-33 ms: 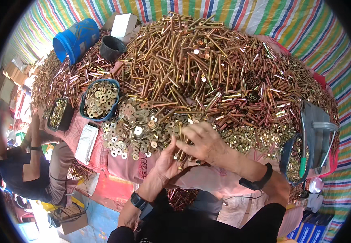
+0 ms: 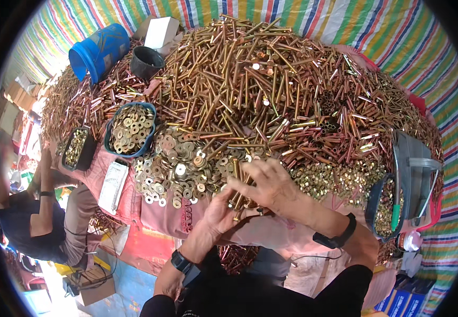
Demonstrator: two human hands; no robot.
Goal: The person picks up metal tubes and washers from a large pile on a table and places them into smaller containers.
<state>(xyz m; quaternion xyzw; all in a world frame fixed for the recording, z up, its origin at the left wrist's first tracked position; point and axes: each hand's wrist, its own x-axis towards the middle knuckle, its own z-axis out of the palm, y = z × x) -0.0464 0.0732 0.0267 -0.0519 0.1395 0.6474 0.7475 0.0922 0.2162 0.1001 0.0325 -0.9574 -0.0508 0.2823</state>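
Several long brass-coloured bolts (image 2: 236, 215) stand upright in my left hand (image 2: 219, 214), its thumb and fingers closed round them near the pile's front edge. Over them, from the right, comes my right hand (image 2: 272, 186), fingers stretched and apart, one reaching across the upper part of the bolts toward the left thumb. Its thumb and palm are mostly hidden. Beyond the hands lies a heap of loose flat washers (image 2: 173, 164). To their right spreads a band of small nuts (image 2: 334, 182), and a large mound of bolts (image 2: 250, 90) rises behind.
A blue tub (image 2: 154, 138) of washers and a black tray (image 2: 87, 158) of nuts stand at left. Behind them are a blue bucket (image 2: 107, 50) and a dark cup (image 2: 147, 62). A grey container (image 2: 414, 174) stands at right. Another person (image 2: 33, 222) sits at far left.
My right fingers have lifted slightly and spread over the bolts. The bolts in my left hand have shifted a little; everything else looks the same.
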